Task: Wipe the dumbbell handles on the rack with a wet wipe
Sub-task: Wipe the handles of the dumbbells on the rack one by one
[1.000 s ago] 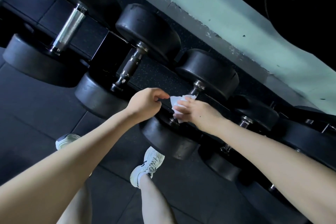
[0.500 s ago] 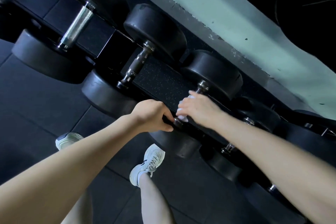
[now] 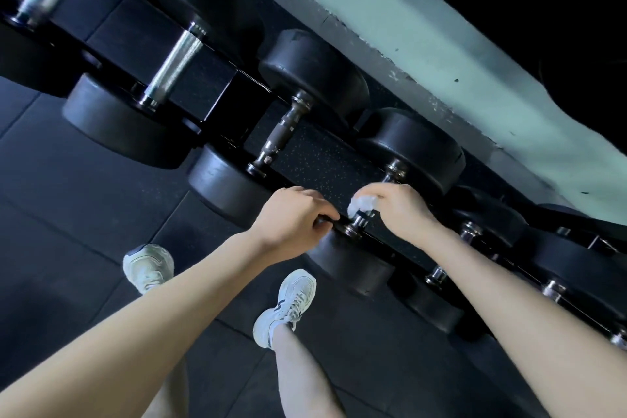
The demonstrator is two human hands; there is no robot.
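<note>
Dumbbell handles point(image 3: 281, 132) lie side by side across the rack point(image 3: 217, 92). Each runs from a near head at the rack's front edge up to a far head by the pale wall point(image 3: 424, 44). In this tilted view every long axis slants from lower left to upper right.

Most of the handle in work point(image 3: 393, 175) is hidden under the right hand point(image 3: 402, 210). That hand is clamped over the shaft from above, fingers curled round it, with the wet wipe point(image 3: 361, 205) bunched between palm and metal. A white fold of the wipe sticks out on the near side, just above the near collar point(image 3: 356, 225). The left hand point(image 3: 295, 219) has its fingers curled over the dark front edge of the rack. It is touching that same collar or just short of it; which one I cannot tell. It looks to be bracing rather than wiping.

As I judge it, the step in hand is the rub along this one shaft. The coming move turns on the axis: the wipe has to slide along the slant, toward the far collar or back to the near one, not across it. The right hand is the one on the metal. The smaller handles point(image 3: 471, 231) farther right lie nearer that arm, and those on the other side sit nearer the left hand.
</note>
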